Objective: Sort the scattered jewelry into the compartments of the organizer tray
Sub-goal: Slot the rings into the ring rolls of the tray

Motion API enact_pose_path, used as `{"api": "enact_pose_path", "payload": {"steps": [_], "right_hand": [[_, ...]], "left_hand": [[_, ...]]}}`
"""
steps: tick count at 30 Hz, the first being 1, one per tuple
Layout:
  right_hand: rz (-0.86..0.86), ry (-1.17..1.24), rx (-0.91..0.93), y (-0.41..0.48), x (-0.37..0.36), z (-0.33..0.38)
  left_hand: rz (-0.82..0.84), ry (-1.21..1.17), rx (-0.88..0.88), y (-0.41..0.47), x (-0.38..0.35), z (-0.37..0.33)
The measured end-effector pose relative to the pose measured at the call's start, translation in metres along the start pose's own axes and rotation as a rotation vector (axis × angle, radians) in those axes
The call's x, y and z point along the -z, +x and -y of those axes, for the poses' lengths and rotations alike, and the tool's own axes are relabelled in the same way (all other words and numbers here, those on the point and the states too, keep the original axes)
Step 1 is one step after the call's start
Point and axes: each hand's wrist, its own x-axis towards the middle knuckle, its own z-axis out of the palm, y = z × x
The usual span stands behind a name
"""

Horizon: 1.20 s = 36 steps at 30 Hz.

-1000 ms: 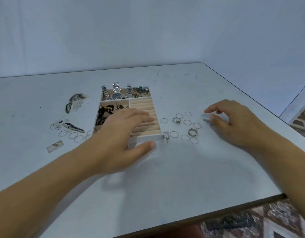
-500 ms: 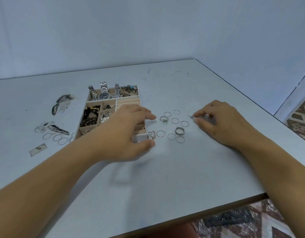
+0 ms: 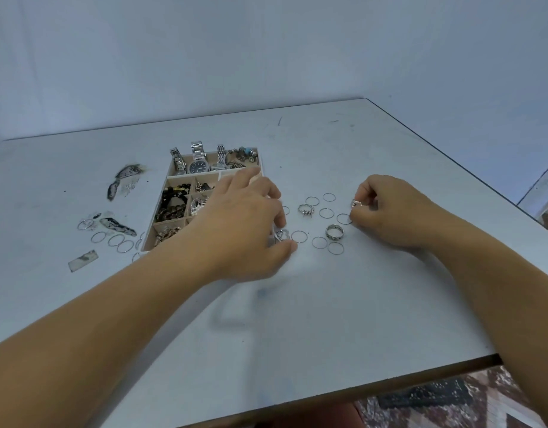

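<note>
The organizer tray (image 3: 161,208) lies mid-table with watches (image 3: 199,164) in its back compartment and beads and chains in the left ones. My left hand (image 3: 245,217) rests over the tray's right side, fingers curved around its near right corner, hiding the ring slots. Several thin wire rings (image 3: 326,213) and a wide silver band (image 3: 334,232) lie scattered to the right of the tray. A twisted silver ring (image 3: 306,209) sits among them. My right hand (image 3: 387,211) pinches a small silver ring (image 3: 356,203) between thumb and fingertips, just above the table.
More thin rings (image 3: 118,240) and dark patches of worn surface (image 3: 116,225) lie left of the tray. The table's near edge (image 3: 390,384) and right edge drop to a patterned floor. A plain wall stands behind.
My right hand closed its fingertips on a small silver ring and lifted it slightly. My left hand's fingers curled more over the tray's right edge. The camera shifted.
</note>
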Motion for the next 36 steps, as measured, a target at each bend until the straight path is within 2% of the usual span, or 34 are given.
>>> {"api": "enact_pose_path", "payload": {"steps": [5, 11, 15, 21, 24, 29, 32, 36], "right_hand": [[-0.073, 0.181, 0.145, -0.008, -0.001, -0.008], [-0.044, 0.219, 0.188, -0.012, -0.003, -0.006], [-0.033, 0.214, 0.228, -0.018, -0.004, -0.005], [-0.022, 0.223, 0.266, -0.022, -0.004, -0.002], [-0.026, 0.222, 0.279, -0.023, -0.003, -0.002], [-0.042, 0.229, 0.291, -0.026, -0.002, 0.000], [-0.072, 0.253, 0.331, -0.027, -0.002, 0.006], [-0.054, 0.254, 0.390, -0.030, 0.000, 0.019]], "left_hand": [[0.054, -0.024, 0.090, 0.001, 0.001, -0.008], [0.197, 0.054, 0.227, 0.010, -0.002, -0.016], [0.164, 0.149, 0.282, 0.008, -0.001, -0.016], [0.140, 0.064, 0.271, 0.003, -0.005, -0.018], [0.050, 0.062, 0.155, -0.001, -0.015, -0.019], [-0.260, 0.105, -0.062, -0.004, -0.020, -0.021], [-0.352, 0.017, -0.097, -0.003, -0.013, -0.017], [-0.386, -0.165, -0.095, -0.014, -0.001, 0.005]]}}
